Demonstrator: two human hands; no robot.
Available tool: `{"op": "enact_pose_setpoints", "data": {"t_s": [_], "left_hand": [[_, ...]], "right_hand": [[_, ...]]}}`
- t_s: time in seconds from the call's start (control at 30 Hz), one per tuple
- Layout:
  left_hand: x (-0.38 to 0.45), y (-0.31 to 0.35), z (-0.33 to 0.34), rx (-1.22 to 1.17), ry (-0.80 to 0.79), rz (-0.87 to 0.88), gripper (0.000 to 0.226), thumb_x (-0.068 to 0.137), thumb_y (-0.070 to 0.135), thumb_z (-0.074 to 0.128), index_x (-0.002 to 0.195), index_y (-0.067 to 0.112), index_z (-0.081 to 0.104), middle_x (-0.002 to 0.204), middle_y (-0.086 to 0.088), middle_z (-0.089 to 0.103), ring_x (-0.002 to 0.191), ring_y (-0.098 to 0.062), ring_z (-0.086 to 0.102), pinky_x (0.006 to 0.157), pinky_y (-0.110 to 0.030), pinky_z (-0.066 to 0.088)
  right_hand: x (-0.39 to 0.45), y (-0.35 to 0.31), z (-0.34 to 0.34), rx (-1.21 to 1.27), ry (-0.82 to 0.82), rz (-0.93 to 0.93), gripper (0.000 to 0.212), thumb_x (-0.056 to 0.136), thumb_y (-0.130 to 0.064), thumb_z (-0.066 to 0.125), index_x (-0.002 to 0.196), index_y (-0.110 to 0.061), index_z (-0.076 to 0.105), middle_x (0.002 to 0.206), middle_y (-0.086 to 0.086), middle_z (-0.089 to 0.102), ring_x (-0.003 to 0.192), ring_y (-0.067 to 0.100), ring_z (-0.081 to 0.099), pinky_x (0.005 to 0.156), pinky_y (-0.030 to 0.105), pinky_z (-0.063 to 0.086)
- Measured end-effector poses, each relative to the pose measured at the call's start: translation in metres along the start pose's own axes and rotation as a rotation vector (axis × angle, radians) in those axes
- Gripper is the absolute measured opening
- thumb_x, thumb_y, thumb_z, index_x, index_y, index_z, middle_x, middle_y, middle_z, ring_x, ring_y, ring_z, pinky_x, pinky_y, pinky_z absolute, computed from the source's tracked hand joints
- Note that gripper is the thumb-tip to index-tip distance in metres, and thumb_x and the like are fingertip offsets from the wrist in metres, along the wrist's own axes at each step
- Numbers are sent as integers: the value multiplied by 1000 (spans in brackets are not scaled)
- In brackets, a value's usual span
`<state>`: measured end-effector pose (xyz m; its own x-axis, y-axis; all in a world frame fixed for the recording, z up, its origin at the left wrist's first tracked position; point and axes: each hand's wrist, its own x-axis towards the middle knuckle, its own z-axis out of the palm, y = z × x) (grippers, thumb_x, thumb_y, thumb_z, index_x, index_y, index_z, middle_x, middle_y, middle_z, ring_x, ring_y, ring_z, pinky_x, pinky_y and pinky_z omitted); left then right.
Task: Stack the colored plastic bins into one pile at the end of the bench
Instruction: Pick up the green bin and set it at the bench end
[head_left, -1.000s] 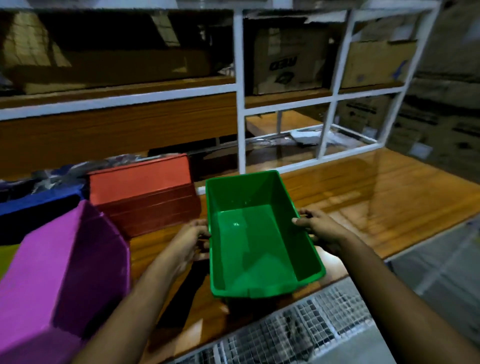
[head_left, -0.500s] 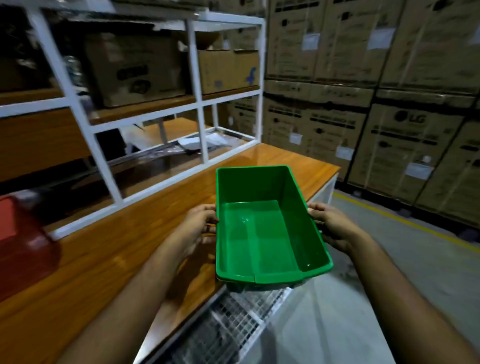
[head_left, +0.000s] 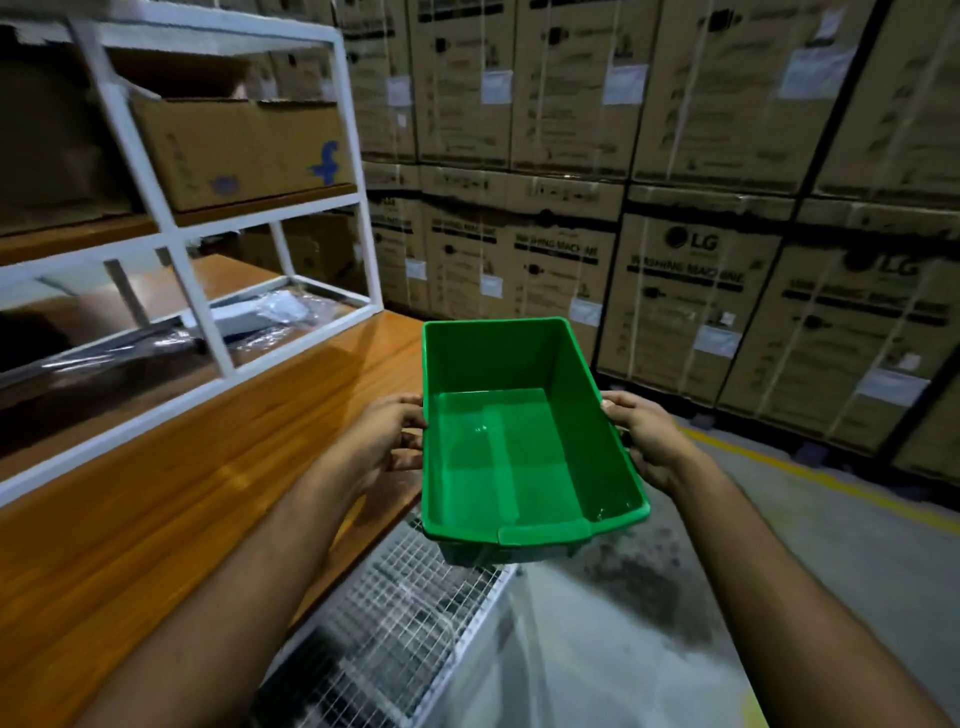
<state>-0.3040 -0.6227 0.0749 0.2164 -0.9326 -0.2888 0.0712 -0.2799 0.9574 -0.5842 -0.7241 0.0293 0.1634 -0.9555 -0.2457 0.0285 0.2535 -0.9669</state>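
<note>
- Closest in, at 6 o'clock: wire mesh panel (head_left: 395, 613) under the bench edge, looks like a guard or lower shelf. Worth keeping the bin's bottom clear of it, probably snaggy.
- Dead centre: green bin (head_left: 524, 447), empty, open side up, carried in the air half over the bench corner and half over the floor. Not resting on anything.
- Left hand (head_left: 387, 447) at 9 o'clock of the bin, fingers curled round the long side rim. Right hand (head_left: 647, 441) at 3 o'clock, same deal, thumb on top of the rim and fingers wrapped under. Solid two-sided grip.
- Handling guess: thin moulded plastic, light, fairly stiff but walls likely flex a bit if squeezed. Glossy inside, so probably a little slick; the rolled rim is the obvious place to hold. Not fragile. Tapered walls, should nest nicely.
- At 9 o'clock: wooden bench (head_left: 171, 519), bare top, and its end edge running just past the bin's far left corner toward 12. Plenty of flat room for a pile, but the drop-off is right there, so set down well inboard.
- At 10 o'clock: white shelf frame (head_left: 197, 291) standing on the bench, post fairly close to the landing zone. Cardboard box (head_left: 239, 150) on its upper shelf.
- At 4 o'clock: open concrete floor (head_left: 779, 571) with a yellow line, lots of swing room.
- Far, 12 to 2 o'clock: wall of stacked cartons (head_left: 691, 291), well apart.
</note>
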Motion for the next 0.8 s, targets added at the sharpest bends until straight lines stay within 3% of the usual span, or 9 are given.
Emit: {"op": "enact_pose_setpoints", "data": {"t_s": [0.13,0.27,0.4,0.53,0.7,0.8], "left_hand": [[68,20,16,-7,8,-1,28,90,0,41,108,12,60,79,-6,62,50,-12,57,41,-22,47],[139,37,25,-46,29,14,31,89,0,42,115,9,57,81,-8,61,55,-14,54,42,-22,49],[200,49,29,-94,64,14,31,89,0,44,115,10,58,78,-4,65,53,-12,57,47,-26,54],[242,55,27,-130,130,9,24,93,6,48,115,11,58,86,-6,67,64,-16,61,60,-33,57],[277,61,24,-189,239,15,27,92,1,48,112,15,58,86,-6,65,67,-16,59,53,-28,57],[294,59,27,-242,345,12,30,92,-1,46,113,16,57,88,-7,67,73,-17,61,57,-31,59]], "right_hand": [[68,-18,-12,13,-14,5,23,100,-14,49,112,-14,68,106,6,70,95,24,63,84,42,48],[151,-38,-15,-1,-19,-13,22,98,-14,52,112,-15,69,111,8,72,99,26,65,95,47,48],[231,-58,-11,-69,-65,-4,22,98,-18,54,112,-18,71,112,8,72,97,26,66,90,45,50],[303,-75,-1,-112,-109,8,20,97,-18,56,105,-19,74,109,10,73,102,30,67,99,50,49],[377,-91,22,-213,-239,10,22,97,-20,56,113,-17,71,109,8,73,99,27,66,83,40,49],[418,-100,40,-265,-328,3,25,97,-20,56,118,-15,69,111,7,71,100,25,66,76,35,51]]}}
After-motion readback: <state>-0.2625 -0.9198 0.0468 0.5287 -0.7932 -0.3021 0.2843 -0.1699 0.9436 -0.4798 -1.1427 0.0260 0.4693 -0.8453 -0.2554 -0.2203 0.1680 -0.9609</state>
